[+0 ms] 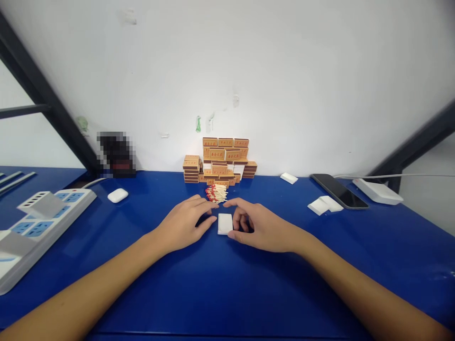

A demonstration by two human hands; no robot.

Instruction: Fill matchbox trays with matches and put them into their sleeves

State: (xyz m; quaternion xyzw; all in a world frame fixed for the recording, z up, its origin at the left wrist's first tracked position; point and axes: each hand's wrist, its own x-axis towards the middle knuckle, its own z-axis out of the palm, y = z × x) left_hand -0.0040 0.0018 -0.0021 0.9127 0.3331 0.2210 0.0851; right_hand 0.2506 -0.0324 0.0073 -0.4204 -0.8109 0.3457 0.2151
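A small white box (224,223) lies flat on the blue table (220,289) between my hands. My left hand (185,223) rests palm down just left of it, fingers stretched out, the thumb tip near the box's left edge. My right hand (261,227) lies right of the box with its fingers curled, the thumb against the box's right side and the forefinger reaching above it. Just beyond the fingers lies a heap of red-tipped matches (216,192). Behind that, brown matchboxes (219,161) are stacked against the wall.
A white power strip (39,222) lies at the left edge, a white earbud case (117,195) beside it. At the right are small white boxes (324,204), another white box (288,178), a dark phone (339,190) and a white adapter (377,191). Dark metal struts rise on both sides.
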